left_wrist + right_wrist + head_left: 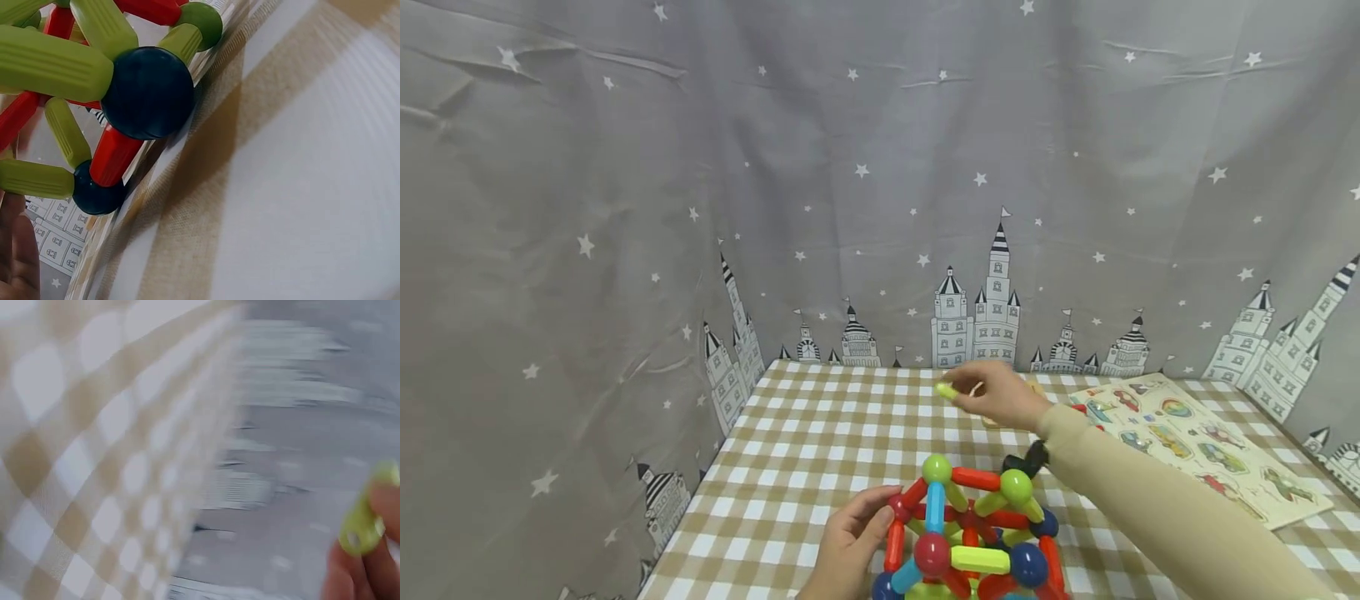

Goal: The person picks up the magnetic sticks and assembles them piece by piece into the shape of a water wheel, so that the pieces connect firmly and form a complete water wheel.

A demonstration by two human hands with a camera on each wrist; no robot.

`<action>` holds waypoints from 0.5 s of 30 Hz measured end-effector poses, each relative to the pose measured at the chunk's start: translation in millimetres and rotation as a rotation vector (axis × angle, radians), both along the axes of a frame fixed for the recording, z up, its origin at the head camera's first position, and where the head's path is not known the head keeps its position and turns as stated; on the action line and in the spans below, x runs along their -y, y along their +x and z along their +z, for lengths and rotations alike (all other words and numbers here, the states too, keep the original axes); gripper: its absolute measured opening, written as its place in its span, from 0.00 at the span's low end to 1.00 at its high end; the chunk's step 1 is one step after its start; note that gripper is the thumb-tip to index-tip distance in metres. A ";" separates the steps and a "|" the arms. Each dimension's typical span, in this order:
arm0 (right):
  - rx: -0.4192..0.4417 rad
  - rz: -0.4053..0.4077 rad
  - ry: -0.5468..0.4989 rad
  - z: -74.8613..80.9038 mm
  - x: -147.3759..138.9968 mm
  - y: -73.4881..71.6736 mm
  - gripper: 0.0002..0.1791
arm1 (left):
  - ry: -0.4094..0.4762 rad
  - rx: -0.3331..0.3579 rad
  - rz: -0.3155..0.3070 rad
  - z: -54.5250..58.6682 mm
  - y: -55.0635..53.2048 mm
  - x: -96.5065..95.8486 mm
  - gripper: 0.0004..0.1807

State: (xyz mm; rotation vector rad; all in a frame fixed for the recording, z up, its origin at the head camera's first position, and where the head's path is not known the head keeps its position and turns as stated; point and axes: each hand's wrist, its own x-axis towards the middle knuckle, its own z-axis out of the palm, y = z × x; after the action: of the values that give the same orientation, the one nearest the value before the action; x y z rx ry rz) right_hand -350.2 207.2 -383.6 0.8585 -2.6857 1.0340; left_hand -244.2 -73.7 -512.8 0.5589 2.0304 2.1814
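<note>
A frame built of magnetic rods and balls (979,559) stands at the table's near edge, with red, blue, yellow-green rods and red, green, dark blue balls. My left hand (852,537) holds its left side, thumb and fingers at a red ball (901,507). Close up in the left wrist view are a dark blue ball (149,92) and yellow-green rods of the frame. Raised over the far part of the table, my right hand (1000,395) pinches a short yellow-green rod (946,390). One end of that rod shows a small round metallic spot in the right wrist view.
A picture puzzle board (1195,442) lies at the right, partly behind my right sleeve (1150,500). A black object (1028,460) sits just beyond the frame. Wooden and red pieces are partly hidden behind the right hand and wrist. A grey castle-print curtain (865,208) borders the checked table (820,442).
</note>
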 end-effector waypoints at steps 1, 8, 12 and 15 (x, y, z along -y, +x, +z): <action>-0.013 -0.075 -0.085 4.7 -14.1 16.9 0.16 | -0.001 0.012 -0.001 0.1 -0.1 0.3 0.21; -0.143 -0.185 -0.401 -8.6 -63.1 149.0 0.15 | -0.081 -0.006 0.045 2.4 0.2 2.1 0.21; -0.266 0.019 -0.348 -22.4 -57.1 181.1 0.20 | -0.074 -0.025 0.069 1.6 -0.3 0.0 0.21; -0.397 0.020 -0.275 -26.2 -49.1 190.1 0.23 | -0.047 -0.021 0.069 -0.2 -1.1 -5.0 0.21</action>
State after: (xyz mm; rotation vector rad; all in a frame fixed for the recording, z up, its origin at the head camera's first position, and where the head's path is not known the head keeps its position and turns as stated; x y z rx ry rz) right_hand -160.1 256.3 -409.9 0.9228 -2.1553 1.0727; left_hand -245.3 -68.7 -513.0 0.5168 2.1362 2.1681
